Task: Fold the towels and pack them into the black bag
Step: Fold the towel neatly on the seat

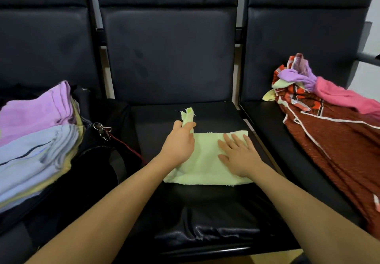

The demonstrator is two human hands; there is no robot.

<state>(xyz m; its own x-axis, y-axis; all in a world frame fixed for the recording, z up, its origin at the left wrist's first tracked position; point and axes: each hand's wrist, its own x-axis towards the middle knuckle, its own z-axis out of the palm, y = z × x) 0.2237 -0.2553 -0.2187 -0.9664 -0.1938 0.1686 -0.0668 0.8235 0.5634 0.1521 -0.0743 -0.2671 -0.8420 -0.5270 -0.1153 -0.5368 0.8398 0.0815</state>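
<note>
Pale green terry towel (207,159), partly folded, is laid flat on the black padded middle seat (205,208). One corner is pinched upright by the left hand (178,142); the right hand (239,154) is pressed on it, fingers spread.

fuzzy cloth towel (207,161) on a glossy black leather-like seat (205,212).
</note>
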